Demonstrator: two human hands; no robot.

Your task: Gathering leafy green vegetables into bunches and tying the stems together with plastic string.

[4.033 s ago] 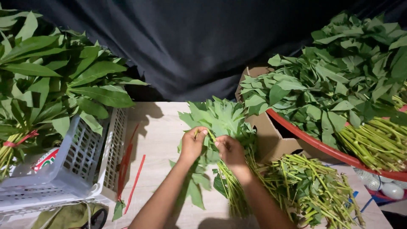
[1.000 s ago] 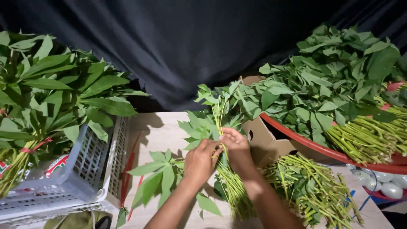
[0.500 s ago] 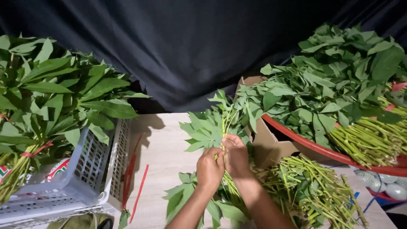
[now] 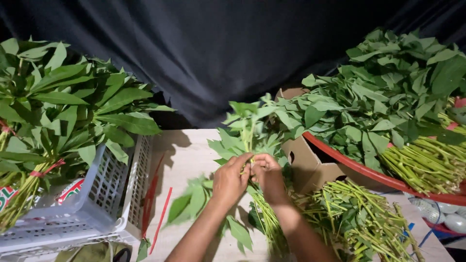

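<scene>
At six o'clock, nearest the camera, two bare forearms rise from the bottom edge and meet at the middle of the wooden table (image 4: 194,155). The left hand (image 4: 232,180) and the right hand (image 4: 268,177) sit knuckle to knuckle, both sets of fingers clenched around the stems of a leafy green bunch (image 4: 247,133), which stands upright out of the grip with its tops pointing to twelve o'clock. Below the hands the bunch's stems trail back toward six o'clock, with a few loose leaves (image 4: 191,204) lying on the table at seven o'clock. At four o'clock lies a heap of trimmed green stalks (image 4: 359,218), just beside the right forearm. Two red ties (image 4: 158,213) lie on the wood at eight o'clock, beside a pale plastic basket (image 4: 102,194) at nine o'clock that holds tied bundles of long-leaved greens (image 4: 68,106). At two o'clock of the hands stands a brown cardboard box (image 4: 310,162), touching the rim of a large red basin (image 4: 369,170); the basin is piled with broad green leaves (image 4: 388,92) and stems reaching to three o'clock. Under the basin at four o'clock, whitish rounded things (image 4: 437,213) show, too small to tell. Farthest off, at twelve o'clock, a dark cloth (image 4: 223,48) hangs behind everything
</scene>
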